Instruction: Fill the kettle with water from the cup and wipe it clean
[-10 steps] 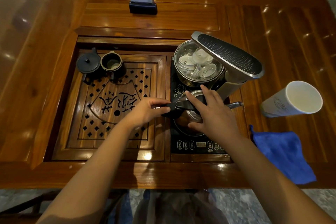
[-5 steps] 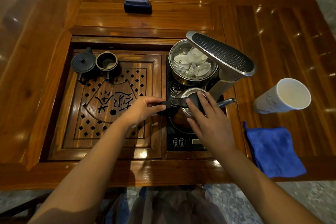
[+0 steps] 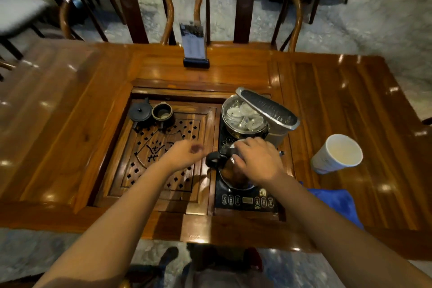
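Note:
A steel kettle [image 3: 230, 174] with a black handle [image 3: 214, 159] stands on the black induction panel [image 3: 247, 200], set into the table. My right hand [image 3: 257, 162] covers the kettle's top, its fingers curled down over the lid, which is hidden beneath them. Just left of the handle, over the carved tea tray [image 3: 140, 170], is my left hand [image 3: 184, 154]. It is blurred, loosely curled, holds nothing and does not touch the handle. A white paper cup [image 3: 339, 155] stands to the right on the table. A blue cloth [image 3: 336, 203] lies near the front edge, partly behind my right forearm.
Behind the kettle a steel bowl [image 3: 243, 116] holds several small teacups. The grey water-dispenser arm [image 3: 266, 109] slants over it. A dark teapot [image 3: 140, 111] and pitcher [image 3: 162, 112] sit at the tray's back left. A menu stand [image 3: 195, 47] and two chairs are at the far edge.
My left hand has let go of the kettle handle and moved a little left. The right hand's fingers have curled over the kettle's top. The camera has tilted up, so the chairs show.

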Available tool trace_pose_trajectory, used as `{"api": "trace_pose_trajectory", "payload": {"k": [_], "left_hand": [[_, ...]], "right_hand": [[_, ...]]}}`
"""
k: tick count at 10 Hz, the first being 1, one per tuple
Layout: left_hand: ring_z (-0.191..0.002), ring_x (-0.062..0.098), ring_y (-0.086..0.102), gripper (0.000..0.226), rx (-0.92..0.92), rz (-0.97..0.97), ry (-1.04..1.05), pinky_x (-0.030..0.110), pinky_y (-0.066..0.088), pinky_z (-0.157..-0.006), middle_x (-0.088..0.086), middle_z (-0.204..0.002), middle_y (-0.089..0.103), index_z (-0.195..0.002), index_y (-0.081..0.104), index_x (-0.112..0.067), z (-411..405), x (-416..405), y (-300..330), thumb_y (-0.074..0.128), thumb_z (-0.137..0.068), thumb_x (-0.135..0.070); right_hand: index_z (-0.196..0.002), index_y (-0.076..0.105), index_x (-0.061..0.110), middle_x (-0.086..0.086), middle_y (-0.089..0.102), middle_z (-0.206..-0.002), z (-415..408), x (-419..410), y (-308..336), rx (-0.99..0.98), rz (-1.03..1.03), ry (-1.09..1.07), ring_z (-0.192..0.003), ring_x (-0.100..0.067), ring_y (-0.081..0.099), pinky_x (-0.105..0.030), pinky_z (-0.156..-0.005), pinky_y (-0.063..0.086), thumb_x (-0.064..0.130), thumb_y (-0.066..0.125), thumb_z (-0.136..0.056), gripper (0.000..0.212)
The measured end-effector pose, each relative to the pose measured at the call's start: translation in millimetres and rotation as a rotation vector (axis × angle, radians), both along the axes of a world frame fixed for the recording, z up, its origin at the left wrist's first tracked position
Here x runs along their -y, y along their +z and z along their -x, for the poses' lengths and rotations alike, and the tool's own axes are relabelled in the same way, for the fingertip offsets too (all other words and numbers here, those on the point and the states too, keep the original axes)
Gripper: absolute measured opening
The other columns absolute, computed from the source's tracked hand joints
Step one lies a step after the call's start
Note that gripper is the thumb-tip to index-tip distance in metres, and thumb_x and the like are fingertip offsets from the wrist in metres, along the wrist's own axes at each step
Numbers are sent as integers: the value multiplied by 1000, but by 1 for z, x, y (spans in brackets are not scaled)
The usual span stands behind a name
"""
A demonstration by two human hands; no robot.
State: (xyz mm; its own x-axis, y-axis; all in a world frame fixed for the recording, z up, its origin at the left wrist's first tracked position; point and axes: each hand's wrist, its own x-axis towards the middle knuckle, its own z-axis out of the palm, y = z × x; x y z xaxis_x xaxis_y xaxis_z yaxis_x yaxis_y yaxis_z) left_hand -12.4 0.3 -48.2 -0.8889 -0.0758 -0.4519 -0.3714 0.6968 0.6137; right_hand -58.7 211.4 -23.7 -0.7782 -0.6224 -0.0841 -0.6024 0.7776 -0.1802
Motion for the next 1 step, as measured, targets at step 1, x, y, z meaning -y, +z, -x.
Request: {"api": "trace_pose_trajectory", "payload": {"k": [1], "left_hand": [[-96,14,56,32,173,168,-114,26,42,-80,1,-110,62,-111,60,-18,-11,1,26,53,-87,-38]], "right_hand": [[-100,59,15,-6,61,-99,4,13,27,144,-121,70,-92,-26,58,-35,-71,44,40,46,-90,29]]}}
